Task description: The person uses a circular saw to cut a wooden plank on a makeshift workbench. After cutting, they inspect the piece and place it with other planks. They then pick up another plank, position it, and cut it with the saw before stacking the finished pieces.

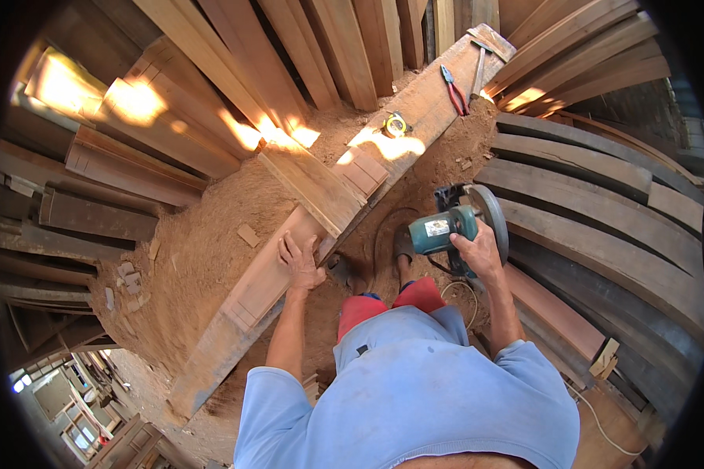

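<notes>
Apparent step: steadying the reddish board, left of frame centre. Left hand rests spread upon it; right hand grips the circular saw, right of centre. Next move requires firm board support.

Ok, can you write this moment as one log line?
left hand: on reddish board | right hand: gripping green circular saw | tape measure, pliers, hammer: on long plank

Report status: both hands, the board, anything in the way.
Left hand resting on the board, fingers spread. Right hand gripping the power saw, held clear of the board. Plank lying across the board, just beyond the left hand.
</notes>
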`<action>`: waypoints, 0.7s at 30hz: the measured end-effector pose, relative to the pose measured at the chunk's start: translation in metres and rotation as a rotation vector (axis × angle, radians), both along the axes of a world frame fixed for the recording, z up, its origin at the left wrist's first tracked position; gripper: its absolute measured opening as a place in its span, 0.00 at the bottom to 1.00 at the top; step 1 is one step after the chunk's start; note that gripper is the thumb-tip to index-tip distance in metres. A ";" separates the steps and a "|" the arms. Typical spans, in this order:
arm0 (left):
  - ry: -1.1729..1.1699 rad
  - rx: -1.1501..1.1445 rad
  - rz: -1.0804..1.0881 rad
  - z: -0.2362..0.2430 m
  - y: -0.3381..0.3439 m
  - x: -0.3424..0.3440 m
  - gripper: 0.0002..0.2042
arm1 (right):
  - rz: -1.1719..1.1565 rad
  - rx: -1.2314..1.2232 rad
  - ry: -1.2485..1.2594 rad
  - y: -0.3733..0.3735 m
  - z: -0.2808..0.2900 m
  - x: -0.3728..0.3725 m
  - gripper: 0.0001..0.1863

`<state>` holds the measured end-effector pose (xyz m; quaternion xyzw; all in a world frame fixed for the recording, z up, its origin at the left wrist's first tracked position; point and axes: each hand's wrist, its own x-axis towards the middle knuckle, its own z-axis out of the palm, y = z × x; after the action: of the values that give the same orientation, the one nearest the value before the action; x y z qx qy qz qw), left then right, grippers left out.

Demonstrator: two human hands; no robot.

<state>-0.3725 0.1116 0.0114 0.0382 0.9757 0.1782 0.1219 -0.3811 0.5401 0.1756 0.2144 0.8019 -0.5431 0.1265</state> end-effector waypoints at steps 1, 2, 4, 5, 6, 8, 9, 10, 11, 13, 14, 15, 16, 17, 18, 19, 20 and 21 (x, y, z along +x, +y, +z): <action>-0.003 -0.008 -0.006 0.000 0.000 -0.001 0.50 | -0.038 -0.006 -0.020 0.005 -0.007 0.007 0.13; -0.005 -0.017 -0.011 0.000 0.001 -0.003 0.49 | -0.036 0.024 -0.061 0.010 -0.014 0.013 0.14; -0.021 -0.044 -0.001 0.001 0.002 -0.003 0.47 | -0.032 0.084 -0.145 0.019 -0.026 0.024 0.15; -0.025 -0.054 0.003 0.001 0.005 -0.003 0.47 | -0.003 0.148 -0.157 0.028 -0.043 0.032 0.18; 0.002 -0.009 0.006 0.000 0.005 -0.003 0.46 | 0.010 0.155 -0.128 0.034 -0.059 0.040 0.16; 0.052 0.073 0.024 -0.008 -0.003 0.001 0.44 | 0.049 0.161 -0.070 0.034 -0.069 0.044 0.13; 0.089 0.080 0.019 -0.014 -0.007 0.002 0.43 | 0.046 0.166 -0.101 0.035 -0.073 0.045 0.15; 0.124 0.090 0.012 -0.018 -0.009 0.001 0.43 | 0.068 0.177 -0.121 0.035 -0.077 0.045 0.15; 0.159 0.100 0.007 -0.022 -0.011 0.002 0.42 | 0.091 0.188 -0.140 0.035 -0.084 0.045 0.15; 0.167 0.165 0.057 -0.025 -0.013 0.002 0.41 | 0.133 0.191 -0.192 0.034 -0.089 0.041 0.16; 0.171 0.196 0.083 -0.024 -0.012 0.000 0.41 | 0.136 0.196 -0.214 0.032 -0.093 0.037 0.17; 0.157 0.214 0.125 -0.024 -0.011 -0.001 0.41 | 0.140 0.202 -0.237 0.030 -0.097 0.034 0.17; 0.146 0.233 0.168 -0.020 -0.006 -0.004 0.41 | 0.145 0.208 -0.257 0.028 -0.099 0.030 0.17; 0.135 0.252 0.211 -0.017 -0.003 -0.007 0.40 | 0.150 0.171 -0.300 0.026 -0.100 0.025 0.19; 0.136 0.242 0.209 -0.016 -0.002 -0.008 0.41 | 0.169 0.191 -0.290 0.024 -0.104 0.022 0.19; 0.139 0.232 0.208 -0.016 -0.002 -0.008 0.41 | 0.189 0.212 -0.278 0.021 -0.106 0.017 0.20; 0.142 0.222 0.208 -0.016 -0.002 -0.009 0.42 | 0.210 0.233 -0.265 0.018 -0.108 0.011 0.20; 0.139 0.220 0.222 -0.016 -0.003 -0.008 0.42 | 0.224 0.210 -0.345 0.017 -0.109 0.003 0.21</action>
<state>-0.3805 0.1089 -0.0047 -0.0443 0.9545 0.2934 0.0285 -0.3783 0.5568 0.0668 0.2257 0.8394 -0.3944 0.2982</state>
